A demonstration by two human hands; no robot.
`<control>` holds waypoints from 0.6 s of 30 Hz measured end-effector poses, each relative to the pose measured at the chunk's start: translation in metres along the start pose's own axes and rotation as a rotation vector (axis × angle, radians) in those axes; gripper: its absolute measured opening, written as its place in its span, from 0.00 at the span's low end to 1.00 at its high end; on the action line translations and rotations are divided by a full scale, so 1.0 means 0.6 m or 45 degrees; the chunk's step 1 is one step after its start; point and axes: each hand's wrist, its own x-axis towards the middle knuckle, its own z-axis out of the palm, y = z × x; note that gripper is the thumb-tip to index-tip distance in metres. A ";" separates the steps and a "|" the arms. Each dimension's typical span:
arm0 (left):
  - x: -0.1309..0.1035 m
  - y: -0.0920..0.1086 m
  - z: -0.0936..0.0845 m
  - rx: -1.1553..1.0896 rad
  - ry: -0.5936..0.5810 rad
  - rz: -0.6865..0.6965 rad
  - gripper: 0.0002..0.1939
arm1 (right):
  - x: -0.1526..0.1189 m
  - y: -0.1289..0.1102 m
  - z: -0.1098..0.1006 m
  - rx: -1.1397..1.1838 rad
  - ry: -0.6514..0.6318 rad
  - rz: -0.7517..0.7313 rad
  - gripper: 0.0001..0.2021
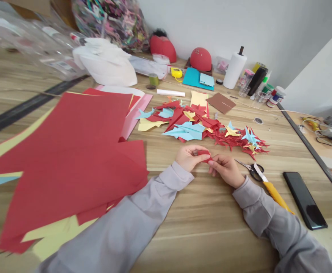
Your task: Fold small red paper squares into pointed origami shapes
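Observation:
A small folded piece of red paper (pixel 204 154) is held up over the wooden table between both hands. My left hand (pixel 189 157) pinches it from the left, thumb on the near side. On its lower right corner, my right hand (pixel 225 168) closes thumb and fingertips. Just beyond the hands lies a long heap of folded red paper pieces (pixel 220 132), with a light blue paper plane (pixel 186 131) and several yellow and blue folded shapes on it. Black-handled scissors (pixel 252 170) and a yellow utility knife (pixel 276 195) lie close to my right hand.
Large red paper sheets (pixel 77 151) cover the table's left side, with yellow ones beneath. A black phone (pixel 305 201) lies at the right. Along the back stand a white roll (pixel 234 70), a red pincushion (pixel 200 58), a yellow tape measure (pixel 176 72) and several small bottles.

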 end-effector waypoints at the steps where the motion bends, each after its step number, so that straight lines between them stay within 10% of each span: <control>1: 0.001 -0.001 0.000 0.001 0.007 -0.005 0.14 | 0.000 0.000 0.000 0.019 -0.009 -0.002 0.12; 18: 0.005 -0.012 -0.001 0.031 0.008 0.036 0.21 | 0.004 0.004 -0.007 0.202 0.077 0.014 0.12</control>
